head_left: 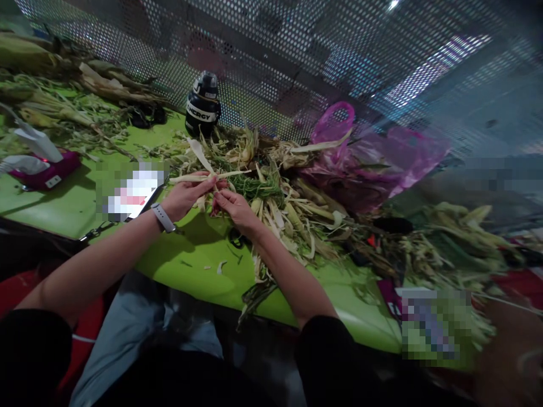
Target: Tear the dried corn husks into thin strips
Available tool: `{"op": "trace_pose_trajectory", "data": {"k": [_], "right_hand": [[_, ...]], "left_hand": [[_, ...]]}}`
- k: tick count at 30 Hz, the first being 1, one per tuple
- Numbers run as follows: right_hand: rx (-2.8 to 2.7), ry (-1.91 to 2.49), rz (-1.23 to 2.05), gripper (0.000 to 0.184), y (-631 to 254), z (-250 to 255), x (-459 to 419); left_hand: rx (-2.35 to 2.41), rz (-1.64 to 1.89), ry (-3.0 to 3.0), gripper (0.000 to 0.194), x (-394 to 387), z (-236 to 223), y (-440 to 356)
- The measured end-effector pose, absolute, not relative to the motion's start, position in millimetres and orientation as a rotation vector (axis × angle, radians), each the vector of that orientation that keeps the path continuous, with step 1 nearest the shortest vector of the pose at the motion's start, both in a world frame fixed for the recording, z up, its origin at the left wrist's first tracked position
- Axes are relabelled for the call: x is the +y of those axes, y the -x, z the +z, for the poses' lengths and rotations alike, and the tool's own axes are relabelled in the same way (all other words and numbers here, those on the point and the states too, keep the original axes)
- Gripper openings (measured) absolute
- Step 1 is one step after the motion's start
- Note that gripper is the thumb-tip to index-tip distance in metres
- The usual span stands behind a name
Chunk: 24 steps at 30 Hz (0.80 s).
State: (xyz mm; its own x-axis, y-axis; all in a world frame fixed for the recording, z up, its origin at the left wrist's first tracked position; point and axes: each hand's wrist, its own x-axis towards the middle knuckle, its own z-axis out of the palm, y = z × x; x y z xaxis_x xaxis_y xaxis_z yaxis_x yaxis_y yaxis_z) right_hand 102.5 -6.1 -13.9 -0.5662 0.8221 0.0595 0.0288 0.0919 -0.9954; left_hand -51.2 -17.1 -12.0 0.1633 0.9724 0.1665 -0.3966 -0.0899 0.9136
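My left hand [189,195], with a light watch band on its wrist, pinches pale corn husk strips [199,154] above the green table. One strip sticks up and others stretch out to the sides. Close against it, my right hand [237,210] has its fingers closed at the lower part of the same strips. Something dark reddish [215,208] shows just under the fingertips; I cannot make out what it is. Behind and to the right of my hands lies a heap of dried husks [292,217], with a bundle of green strands [258,187] in it.
A black bottle [201,110] stands against the perforated metal screen [263,62]. Left of my hands lies a lit phone [134,192], with a tissue box [46,167] farther left. A pink plastic bag [360,164] sits behind the heap. The green table's [186,265] front edge is near my lap.
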Motion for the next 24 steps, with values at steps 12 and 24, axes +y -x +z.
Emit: {"op": "trace_pose_trajectory", "data": {"k": [12,24], "right_hand": [[-1.313,1.004,1.481,0.05,-109.5,-15.8,5.7],[-1.497,1.019,1.227,0.042,-106.8,-16.6,-0.6]], "left_hand": [[0.776,1.242,-0.927,0.023,-15.7,-6.4,54.5],[0.849,1.224,-1.089,0.033,-11.3,-11.9,56.4]]}}
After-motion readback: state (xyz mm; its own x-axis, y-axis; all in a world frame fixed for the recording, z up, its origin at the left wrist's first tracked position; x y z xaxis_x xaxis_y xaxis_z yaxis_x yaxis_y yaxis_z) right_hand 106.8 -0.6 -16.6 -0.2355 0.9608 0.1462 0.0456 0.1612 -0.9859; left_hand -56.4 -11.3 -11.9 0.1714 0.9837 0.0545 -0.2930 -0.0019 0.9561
